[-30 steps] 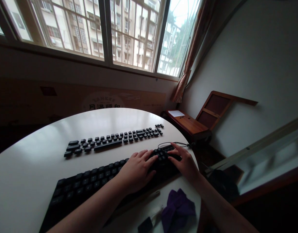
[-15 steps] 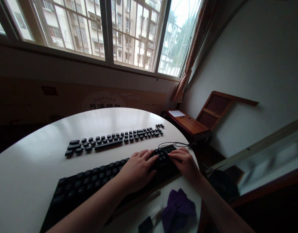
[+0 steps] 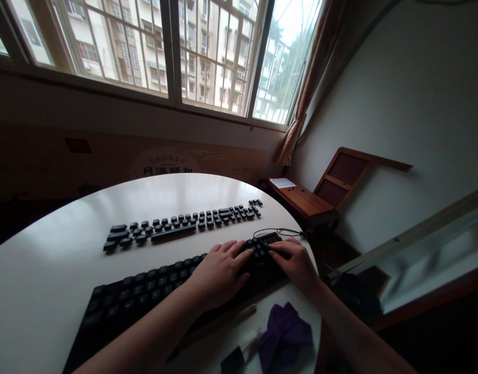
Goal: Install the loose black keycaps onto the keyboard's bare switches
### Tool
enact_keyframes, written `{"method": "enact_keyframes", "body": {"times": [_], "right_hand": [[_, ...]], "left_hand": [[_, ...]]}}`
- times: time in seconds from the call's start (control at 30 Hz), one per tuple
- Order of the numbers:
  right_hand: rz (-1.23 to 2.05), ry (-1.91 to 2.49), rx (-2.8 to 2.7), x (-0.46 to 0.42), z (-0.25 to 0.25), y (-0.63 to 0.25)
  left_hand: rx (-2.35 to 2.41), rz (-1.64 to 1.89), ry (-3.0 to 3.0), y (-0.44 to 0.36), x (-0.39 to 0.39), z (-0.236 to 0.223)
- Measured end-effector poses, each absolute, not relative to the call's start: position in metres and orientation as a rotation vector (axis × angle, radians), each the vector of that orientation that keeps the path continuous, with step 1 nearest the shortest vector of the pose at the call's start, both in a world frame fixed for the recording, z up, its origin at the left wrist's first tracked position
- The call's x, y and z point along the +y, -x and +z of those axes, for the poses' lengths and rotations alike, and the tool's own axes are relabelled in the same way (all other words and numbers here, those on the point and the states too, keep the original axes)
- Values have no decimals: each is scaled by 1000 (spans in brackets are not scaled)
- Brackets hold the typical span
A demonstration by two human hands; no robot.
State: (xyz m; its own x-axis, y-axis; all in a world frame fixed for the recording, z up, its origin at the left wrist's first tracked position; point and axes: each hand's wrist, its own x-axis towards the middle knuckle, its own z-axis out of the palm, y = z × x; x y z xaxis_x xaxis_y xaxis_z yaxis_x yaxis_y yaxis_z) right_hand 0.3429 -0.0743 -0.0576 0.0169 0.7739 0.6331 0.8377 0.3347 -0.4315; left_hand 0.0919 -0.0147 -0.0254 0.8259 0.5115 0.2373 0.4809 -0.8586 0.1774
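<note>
Left hand (image 3: 217, 272) loosely spread on keyboard (image 3: 124, 296), no grip seen; right hand (image 3: 297, 262) near-pinched over right-end keys, hold unclear. Keyboard on bench (image 3: 36, 280): likely stiff, hefty; lift by case ends. Loose keycaps (image 3: 174, 235) light; pinch sides.

**Room Layout and Lighting**

The window (image 3: 213, 62) spans the upper left and centre of the view and admits daylight. Vertical bars (image 3: 223, 78) stand outside the glass; building facades and some greenery are visible beyond. A patterned curtain (image 3: 297, 122), gathered near its lower end, hangs at the window's right edge. The right wall (image 3: 421, 93) is plain and pale, with shading. Below the window, a tan printed panel (image 3: 231, 158) carries large dark characters. A low wooden bench (image 3: 311, 200) supports a white sheet (image 3: 282, 183); a framed wooden panel (image 3: 345, 176) tilts beside it. The white table (image 3: 48, 270) has a curved edge and reflects window light. The lower right is dark.
</note>
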Motion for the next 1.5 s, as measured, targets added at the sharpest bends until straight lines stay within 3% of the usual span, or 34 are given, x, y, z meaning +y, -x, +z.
{"method": "enact_keyframes", "body": {"times": [0.87, 1.5], "right_hand": [[-476, 1539, -1901, -86, -46, -329], [-448, 1549, -1920, -85, -45, -329]], "left_hand": [[782, 431, -2893, -91, -15, -26], [765, 460, -2887, -91, -14, -28]]}}
